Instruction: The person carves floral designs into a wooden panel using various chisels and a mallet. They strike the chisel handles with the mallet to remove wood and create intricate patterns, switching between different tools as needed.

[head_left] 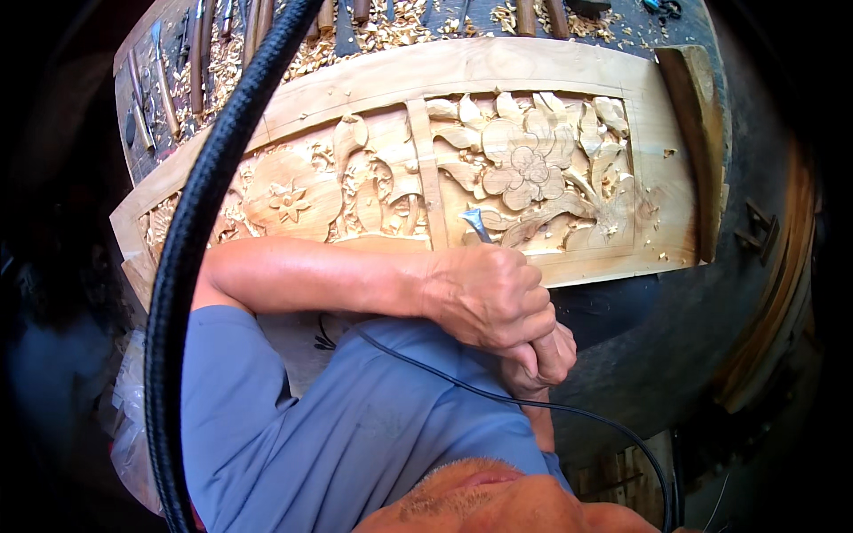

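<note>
Several wooden-handled tools [164,89] lay at the far left, where a knock could have set them rolling. A black braided cable [187,266] arched close to the camera and hid part of the carved wooden panel [551,67], which lay on the workbench [684,31] in front of the person. A thin black cord [453,381] crossed the shirt [373,426] and might have snagged an arm. The left hand [489,293] was clamped around 1 chisel [476,224], its flared blade near the upright divider [426,169]; a slip there could have nicked that strip. Pressed together with it, the right hand [553,355] seemed closed on the near end of the handle, itself hidden. Too hard a push against the grain could have split the petals of the carved flower [524,169] beyond. A dark wooden block [697,151] sat at the panel's right end; if neither was fixed, the panel could have shifted under force.
</note>
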